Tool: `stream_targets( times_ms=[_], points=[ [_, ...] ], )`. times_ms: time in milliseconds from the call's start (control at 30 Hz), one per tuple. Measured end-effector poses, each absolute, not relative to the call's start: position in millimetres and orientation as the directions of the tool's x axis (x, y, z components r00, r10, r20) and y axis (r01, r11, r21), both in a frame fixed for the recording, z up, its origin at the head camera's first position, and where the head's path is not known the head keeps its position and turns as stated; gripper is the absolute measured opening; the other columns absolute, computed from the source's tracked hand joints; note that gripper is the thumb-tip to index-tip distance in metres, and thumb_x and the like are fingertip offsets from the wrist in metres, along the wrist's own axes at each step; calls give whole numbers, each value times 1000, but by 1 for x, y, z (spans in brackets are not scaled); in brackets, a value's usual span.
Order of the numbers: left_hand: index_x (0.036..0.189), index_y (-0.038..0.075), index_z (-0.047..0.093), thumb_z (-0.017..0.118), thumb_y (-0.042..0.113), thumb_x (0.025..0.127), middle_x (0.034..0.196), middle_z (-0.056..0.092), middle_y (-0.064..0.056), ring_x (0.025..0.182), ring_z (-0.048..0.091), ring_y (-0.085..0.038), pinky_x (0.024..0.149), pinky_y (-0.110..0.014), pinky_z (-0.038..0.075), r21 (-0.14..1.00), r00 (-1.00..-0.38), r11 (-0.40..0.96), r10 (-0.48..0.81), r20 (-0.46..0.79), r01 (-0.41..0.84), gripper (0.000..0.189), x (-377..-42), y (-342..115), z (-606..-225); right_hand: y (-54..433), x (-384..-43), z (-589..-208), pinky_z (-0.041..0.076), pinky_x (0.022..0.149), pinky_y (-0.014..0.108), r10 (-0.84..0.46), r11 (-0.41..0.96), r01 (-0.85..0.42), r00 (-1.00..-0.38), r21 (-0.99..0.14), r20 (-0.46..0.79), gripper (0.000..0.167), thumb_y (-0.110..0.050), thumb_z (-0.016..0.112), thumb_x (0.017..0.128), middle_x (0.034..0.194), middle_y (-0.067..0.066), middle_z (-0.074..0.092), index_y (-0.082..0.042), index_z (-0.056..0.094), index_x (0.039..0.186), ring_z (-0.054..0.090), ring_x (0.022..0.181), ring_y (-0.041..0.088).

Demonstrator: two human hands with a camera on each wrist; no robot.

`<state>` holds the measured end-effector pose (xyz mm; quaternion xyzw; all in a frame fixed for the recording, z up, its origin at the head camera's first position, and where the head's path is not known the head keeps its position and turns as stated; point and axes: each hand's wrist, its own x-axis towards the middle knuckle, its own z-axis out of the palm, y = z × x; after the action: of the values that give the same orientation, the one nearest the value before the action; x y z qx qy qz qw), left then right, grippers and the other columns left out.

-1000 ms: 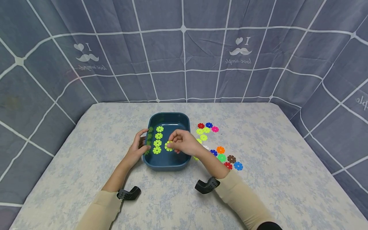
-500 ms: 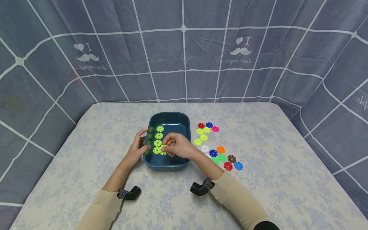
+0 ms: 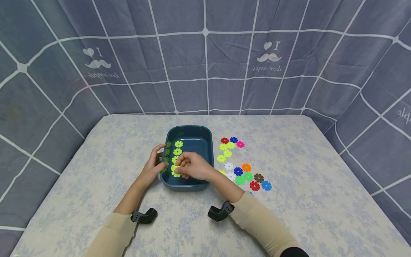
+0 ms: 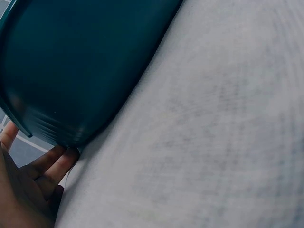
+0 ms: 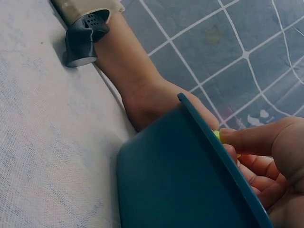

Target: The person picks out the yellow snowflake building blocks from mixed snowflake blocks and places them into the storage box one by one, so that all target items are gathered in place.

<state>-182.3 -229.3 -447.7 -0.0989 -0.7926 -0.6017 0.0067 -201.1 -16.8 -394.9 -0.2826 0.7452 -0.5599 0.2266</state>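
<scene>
In the head view, a dark teal plastic basin (image 3: 200,141) stands on the table. My left hand (image 3: 152,166) grips its left side, thumb at the rim and fingers along the outer wall, which the left wrist view shows close up. Inside, several yellow-green snowflake discs (image 3: 178,144) line up in a column near the left wall. My right hand (image 3: 195,166) reaches in over the near half and pinches another yellow-green disc (image 3: 175,173) at the column's near end, overlapping the disc behind it. In the right wrist view, only a yellow edge (image 5: 217,135) shows beside the thumb.
Right of the basin lie loose snowflake discs in many colours, among them yellow-green ones (image 3: 221,158), a pink one (image 3: 240,144), an orange one (image 3: 246,167) and a brown one (image 3: 258,177). A grey checked curtain (image 3: 179,57) hangs behind the table (image 3: 305,153).
My right hand has moved left and slightly nearer with the pinched yellow-green disc, from the basin's middle to the near end of the column. The left hand has stayed put on the basin.
</scene>
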Motion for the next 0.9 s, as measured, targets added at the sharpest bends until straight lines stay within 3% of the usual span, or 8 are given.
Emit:
stream_targets(
  times_ms=[200, 467, 900],
  points=[
    [152, 18, 23, 53, 9, 92, 142, 40, -28, 126, 45, -40, 98, -51, 36, 952, -981, 257, 146, 129, 164, 68, -183, -229, -447, -22, -200, -397, 54, 63, 36, -669, 256, -160, -741, -953, -55, 16, -6, 70, 89, 74, 6, 62, 3, 61, 98, 60, 60, 16],
    [152, 18, 23, 53, 9, 92, 143, 39, -27, 126, 45, -40, 98, -50, 36, 955, -981, 251, 150, 123, 158, 68, -183, -229, -447, -27, -201, -400, 52, 58, 28, -668, 301, -182, -740, -936, -72, 12, -6, 71, 88, 73, 5, 62, 0, 61, 93, 60, 58, 16],
    [152, 20, 22, 52, 10, 93, 144, 38, -26, 127, 45, -40, 98, -51, 37, 957, -982, 251, 155, 108, 145, 67, -182, -230, -447, -35, -200, -401, 51, 58, 26, -651, 406, -195, -748, -893, -132, 10, -6, 72, 87, 70, 2, 62, -4, 62, 89, 62, 58, 14]
  ],
)
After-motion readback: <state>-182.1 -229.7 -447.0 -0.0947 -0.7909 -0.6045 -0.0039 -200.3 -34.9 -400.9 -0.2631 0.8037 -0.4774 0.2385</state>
